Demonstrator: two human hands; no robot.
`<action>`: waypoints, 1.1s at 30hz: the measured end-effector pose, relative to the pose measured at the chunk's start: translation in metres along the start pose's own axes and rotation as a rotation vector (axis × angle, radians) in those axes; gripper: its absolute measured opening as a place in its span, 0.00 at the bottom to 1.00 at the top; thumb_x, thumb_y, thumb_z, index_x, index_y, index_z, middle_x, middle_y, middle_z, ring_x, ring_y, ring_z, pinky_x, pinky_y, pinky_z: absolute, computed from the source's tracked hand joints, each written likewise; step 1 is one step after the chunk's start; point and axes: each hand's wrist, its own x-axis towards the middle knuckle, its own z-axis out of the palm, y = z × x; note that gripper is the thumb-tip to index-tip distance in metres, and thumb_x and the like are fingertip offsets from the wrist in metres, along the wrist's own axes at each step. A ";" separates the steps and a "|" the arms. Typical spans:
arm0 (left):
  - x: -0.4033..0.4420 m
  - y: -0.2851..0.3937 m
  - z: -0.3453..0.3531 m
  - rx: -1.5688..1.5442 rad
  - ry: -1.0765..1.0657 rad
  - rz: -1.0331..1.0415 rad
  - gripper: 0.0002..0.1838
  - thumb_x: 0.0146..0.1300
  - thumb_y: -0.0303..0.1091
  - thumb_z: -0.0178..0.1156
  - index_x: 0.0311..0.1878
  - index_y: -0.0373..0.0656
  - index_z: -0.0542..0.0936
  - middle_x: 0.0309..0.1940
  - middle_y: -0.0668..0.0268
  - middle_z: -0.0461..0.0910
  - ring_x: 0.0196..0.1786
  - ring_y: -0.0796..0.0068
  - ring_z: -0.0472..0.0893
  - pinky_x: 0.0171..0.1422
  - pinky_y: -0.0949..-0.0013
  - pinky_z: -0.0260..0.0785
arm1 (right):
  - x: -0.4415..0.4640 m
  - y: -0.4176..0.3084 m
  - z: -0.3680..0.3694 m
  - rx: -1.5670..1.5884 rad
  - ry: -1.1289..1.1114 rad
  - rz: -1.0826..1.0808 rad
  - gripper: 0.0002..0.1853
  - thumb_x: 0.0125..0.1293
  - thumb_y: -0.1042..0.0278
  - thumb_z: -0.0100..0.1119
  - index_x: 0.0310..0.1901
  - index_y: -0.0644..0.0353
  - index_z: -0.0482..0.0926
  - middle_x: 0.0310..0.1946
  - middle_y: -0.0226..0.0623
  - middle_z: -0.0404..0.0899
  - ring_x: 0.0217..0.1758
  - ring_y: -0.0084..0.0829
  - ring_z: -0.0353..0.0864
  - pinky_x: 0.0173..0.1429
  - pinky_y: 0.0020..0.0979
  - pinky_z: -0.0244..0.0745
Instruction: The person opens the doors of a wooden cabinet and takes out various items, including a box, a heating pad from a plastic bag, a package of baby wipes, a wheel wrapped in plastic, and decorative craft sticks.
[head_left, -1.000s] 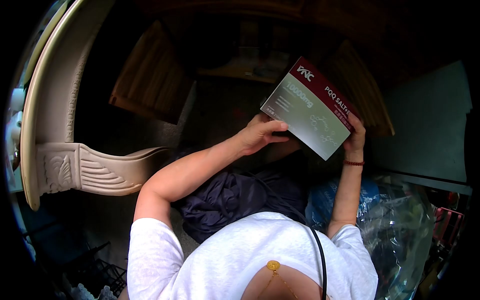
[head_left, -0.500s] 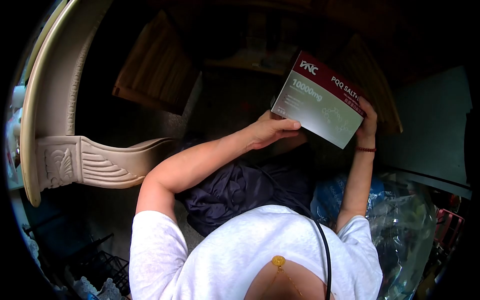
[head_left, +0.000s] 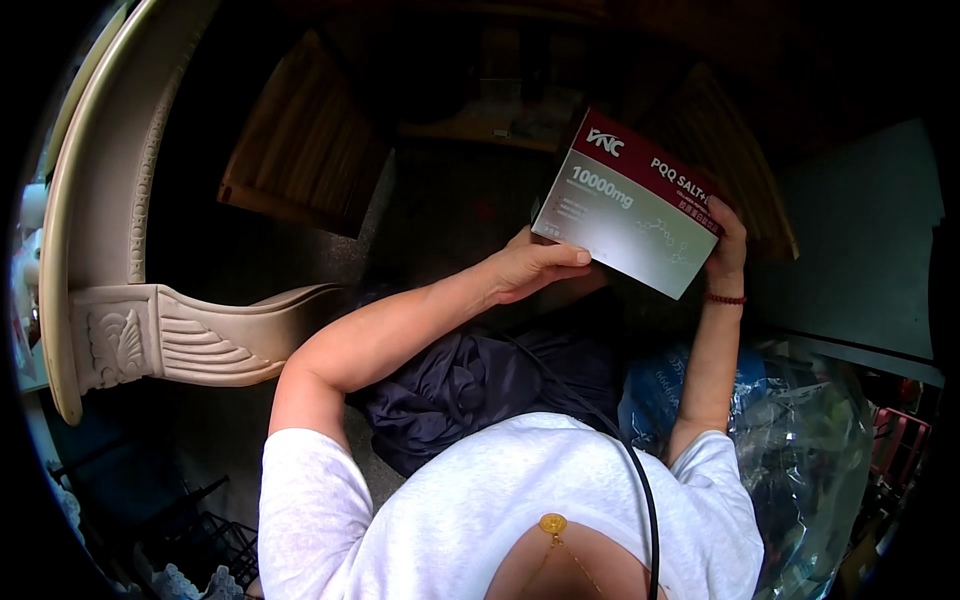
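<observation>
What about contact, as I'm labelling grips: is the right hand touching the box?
Touching. The head view shows the right hand gripping the box at its right end.

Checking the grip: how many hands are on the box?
2: the left hand at the lower-left edge of the box, the right hand at its right end. Both are partly hidden behind it.
</observation>
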 end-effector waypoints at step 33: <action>0.000 0.000 0.001 -0.007 0.014 -0.002 0.30 0.51 0.27 0.62 0.58 0.42 0.64 0.54 0.62 0.68 0.60 0.69 0.66 0.65 0.58 0.58 | 0.003 0.009 -0.008 0.009 0.010 0.025 0.26 0.53 0.67 0.55 0.54 0.70 0.67 0.43 0.45 0.76 0.43 0.31 0.78 0.49 0.28 0.73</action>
